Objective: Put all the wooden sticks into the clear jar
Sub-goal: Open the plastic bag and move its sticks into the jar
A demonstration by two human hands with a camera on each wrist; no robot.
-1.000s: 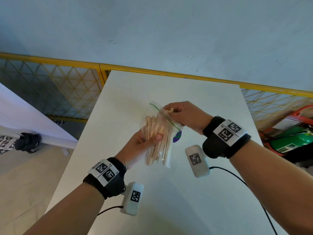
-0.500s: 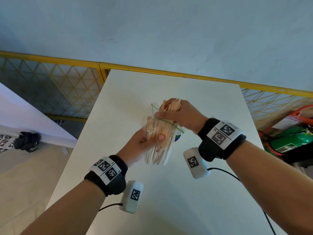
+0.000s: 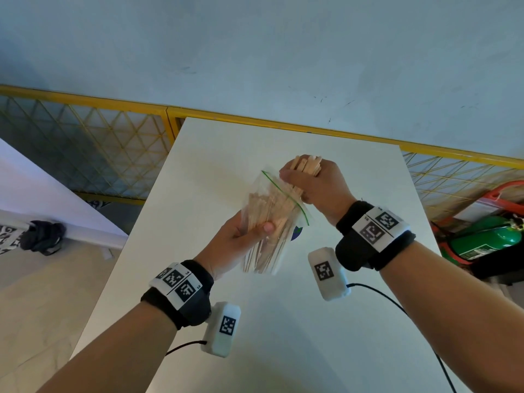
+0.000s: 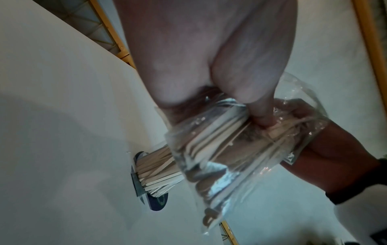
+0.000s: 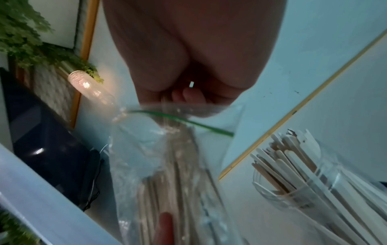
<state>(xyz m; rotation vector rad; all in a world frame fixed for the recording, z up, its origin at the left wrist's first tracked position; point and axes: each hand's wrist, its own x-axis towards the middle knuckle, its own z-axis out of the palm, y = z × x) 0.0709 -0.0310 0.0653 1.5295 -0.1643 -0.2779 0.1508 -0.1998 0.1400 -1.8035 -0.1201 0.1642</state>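
My left hand (image 3: 243, 234) grips a clear zip bag (image 3: 272, 211) of wooden sticks around its middle, above the white table (image 3: 283, 321). My right hand (image 3: 317, 185) is at the bag's open mouth and holds a bundle of sticks (image 3: 307, 165), whose tops poke above the fist while their lower parts are still inside the bag. The clear jar (image 5: 303, 190) stands on the table to the right of the bag with several sticks in it. The jar (image 4: 155, 172) also shows in the left wrist view. In the head view the bag hides it.
A yellow mesh fence (image 3: 113, 143) runs along the table's far edge. A green cylinder (image 3: 487, 239) lies on the floor at the right. A black item (image 3: 42, 236) sits on another white table at the left. Thin black cables (image 3: 397, 307) trail from both wrists.
My right hand has closed on a bundle of sticks and drawn it upward, partly out of the bag. The left hand has kept hold of the bag in nearly the same place.
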